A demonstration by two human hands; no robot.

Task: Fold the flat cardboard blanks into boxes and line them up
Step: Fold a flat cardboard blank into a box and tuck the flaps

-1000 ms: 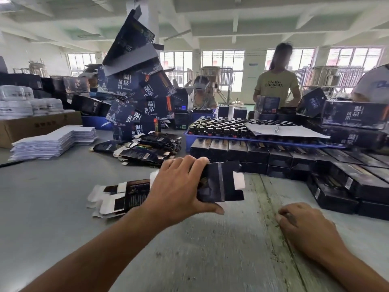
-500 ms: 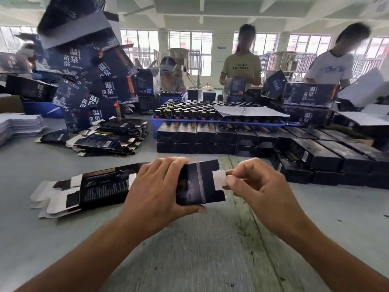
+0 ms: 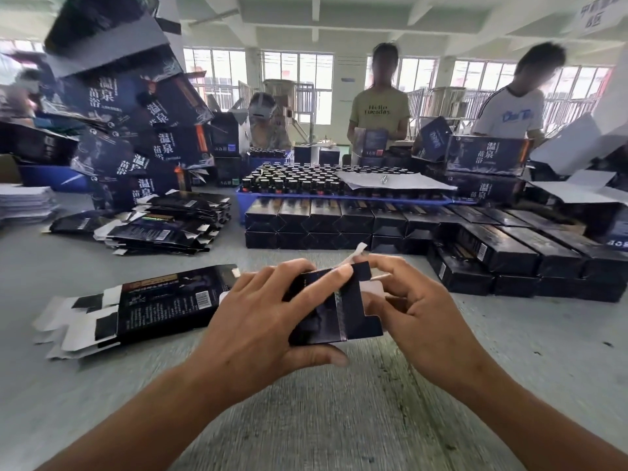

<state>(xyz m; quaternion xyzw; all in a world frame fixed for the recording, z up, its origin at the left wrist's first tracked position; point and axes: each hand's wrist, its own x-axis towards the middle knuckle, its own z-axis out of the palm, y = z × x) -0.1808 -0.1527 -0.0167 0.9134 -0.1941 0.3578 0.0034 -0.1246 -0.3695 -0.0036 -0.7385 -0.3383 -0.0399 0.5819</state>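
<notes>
Left hand grips the dark cardboard blank; right hand pinches its end flap.

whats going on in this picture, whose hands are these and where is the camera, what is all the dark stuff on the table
There is no machine here. The camera sits on a person's head and looks forward and down, so the two bare arms that reach in from below are that person's own. The left hand grips a dark cardboard box blank, thumb underneath and fingers on top. The right hand works the white flaps at its end. On the grey table more flat blanks lie to the left, with a second heap behind them. Finished dark boxes stand in rows ahead and to the right. Behind those a blue tray holds small dark bottles. Other workers stand across the table.
</notes>
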